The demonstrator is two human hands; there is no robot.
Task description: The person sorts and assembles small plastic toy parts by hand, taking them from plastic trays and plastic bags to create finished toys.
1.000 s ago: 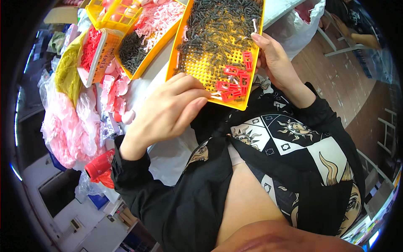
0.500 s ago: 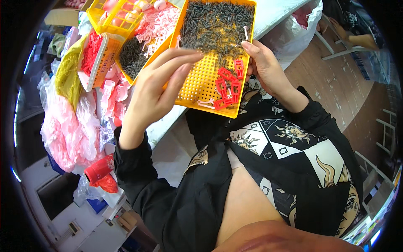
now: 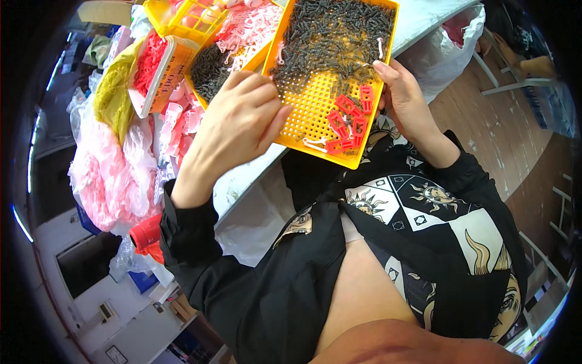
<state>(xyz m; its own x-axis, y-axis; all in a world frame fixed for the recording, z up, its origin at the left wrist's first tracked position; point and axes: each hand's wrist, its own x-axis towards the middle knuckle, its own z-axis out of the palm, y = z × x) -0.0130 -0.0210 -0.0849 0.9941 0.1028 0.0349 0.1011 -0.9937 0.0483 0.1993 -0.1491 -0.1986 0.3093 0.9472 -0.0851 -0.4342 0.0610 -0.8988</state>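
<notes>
My right hand grips the right side of a yellow perforated tray, its thumb on the rim and its other fingers mostly hidden behind. Dark coil springs cover the tray's far half. In its near right corner lie several red plastic frames among loose springs and a few small pale pink pieces. My left hand is beside the tray's left edge, its back up and its fingers curled closed. The fingertips are hidden, so what they hold, if anything, does not show.
Left of the tray, a yellow container holds pale pink parts and dark springs. A box of red pieces, pink plastic parts and plastic bags crowd the left. A white bag hangs at right; another person's arm shows beyond.
My left hand has drawn back from over the tray to its left edge, and its outstretched fingers have curled in. The right hand keeps its hold. The whole view has shifted slightly.
</notes>
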